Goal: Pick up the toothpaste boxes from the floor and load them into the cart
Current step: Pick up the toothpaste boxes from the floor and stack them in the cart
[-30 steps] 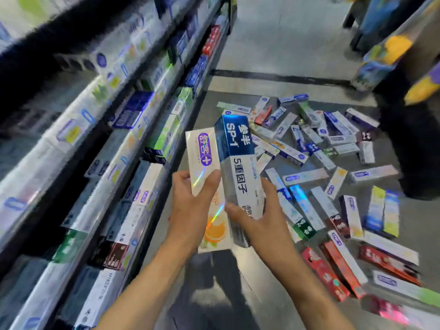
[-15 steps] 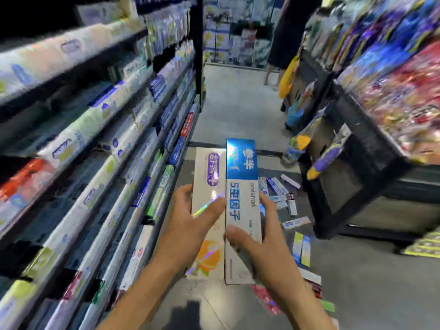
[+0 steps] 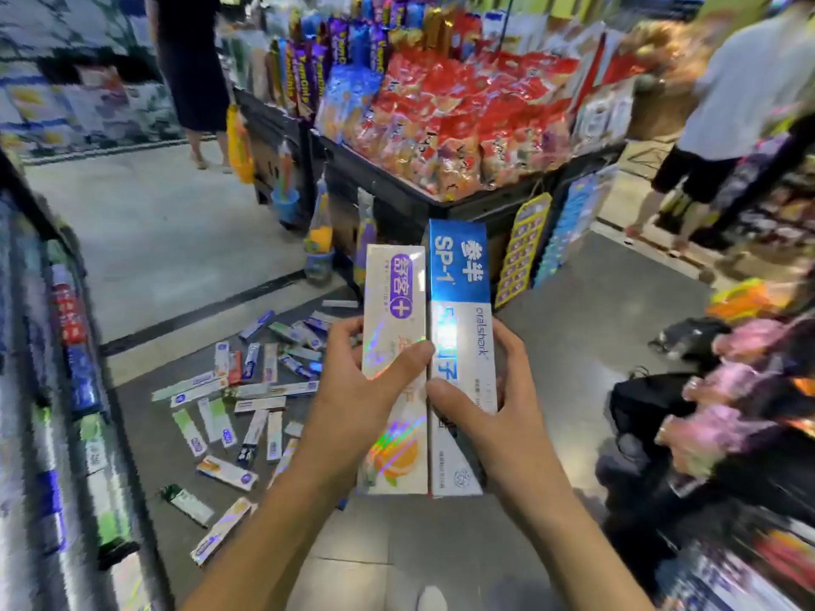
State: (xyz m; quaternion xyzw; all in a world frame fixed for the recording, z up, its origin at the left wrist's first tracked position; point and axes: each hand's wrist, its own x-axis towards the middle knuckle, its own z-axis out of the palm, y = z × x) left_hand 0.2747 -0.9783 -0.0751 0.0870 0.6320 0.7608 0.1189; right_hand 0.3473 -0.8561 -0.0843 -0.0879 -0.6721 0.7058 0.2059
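My left hand (image 3: 353, 399) grips a cream toothpaste box with a purple label (image 3: 394, 310), thumb across its front. My right hand (image 3: 498, 412) grips a blue-and-white SP-1 toothpaste box (image 3: 461, 284) right beside it. Both boxes stand upright, side by side, touching, in front of my chest. Several more toothpaste boxes (image 3: 247, 403) lie scattered on the grey floor to the lower left. No cart is recognisable in view.
A shelf rack (image 3: 57, 390) runs along the left edge. A black display stand with red snack bags (image 3: 463, 125) stands ahead. One person (image 3: 189, 59) stands at the back, another (image 3: 732, 103) at the right. Blurred goods (image 3: 727, 434) crowd the right side.
My view has swung right, away from the shelf aisle toward the snack display. The floor boxes now lie at my left. Both hands keep hold of the same two boxes.
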